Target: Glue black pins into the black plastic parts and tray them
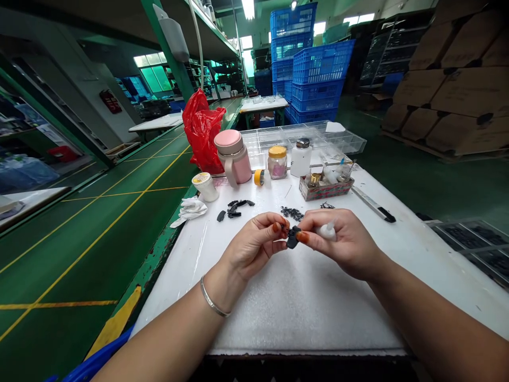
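Both hands meet above the middle of the white table (278, 313). Between them is a small black plastic part (293, 237). My right hand (344, 239) pinches it with thumb and forefinger, and a small white dropper bottle (328, 230) is tucked in the same palm. My left hand (258, 241) is closed at the part's left side; its fingertips pinch something small and dark that I cannot make out. Just beyond the hands lie a pile of little black rings (292, 213) and some thin black pieces (327, 206). Larger black parts (234, 209) lie at the left.
Along the back stand a pink mug (235, 159), yellow tape (259, 177), a jar (277, 163), a white pump bottle (301, 158) and a box of small tools (326, 187). A utility knife (374, 203) lies at right, white gloves (190, 210) at left. A green conveyor (99, 212) runs alongside.
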The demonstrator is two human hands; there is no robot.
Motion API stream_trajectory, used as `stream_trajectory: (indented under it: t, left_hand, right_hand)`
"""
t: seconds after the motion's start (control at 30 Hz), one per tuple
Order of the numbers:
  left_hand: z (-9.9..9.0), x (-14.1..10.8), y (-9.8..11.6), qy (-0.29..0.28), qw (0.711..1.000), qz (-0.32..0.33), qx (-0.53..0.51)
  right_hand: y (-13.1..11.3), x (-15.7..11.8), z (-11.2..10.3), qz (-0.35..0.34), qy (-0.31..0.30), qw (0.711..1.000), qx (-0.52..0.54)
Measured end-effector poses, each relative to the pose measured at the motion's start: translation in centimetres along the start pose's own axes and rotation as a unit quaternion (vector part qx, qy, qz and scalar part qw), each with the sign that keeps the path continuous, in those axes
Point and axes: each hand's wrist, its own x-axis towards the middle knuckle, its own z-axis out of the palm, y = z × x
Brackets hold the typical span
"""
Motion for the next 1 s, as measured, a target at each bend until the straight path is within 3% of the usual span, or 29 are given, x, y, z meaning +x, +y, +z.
stream_trajectory:
  t: [1.0]
  left_hand:
    - [0.01, -0.11, -0.26, -0.01, 1.0, 0.0, -0.01]
  right_hand:
    - [0.1, -0.18, 0.23, -0.034, 0.018, 0.999, -0.026]
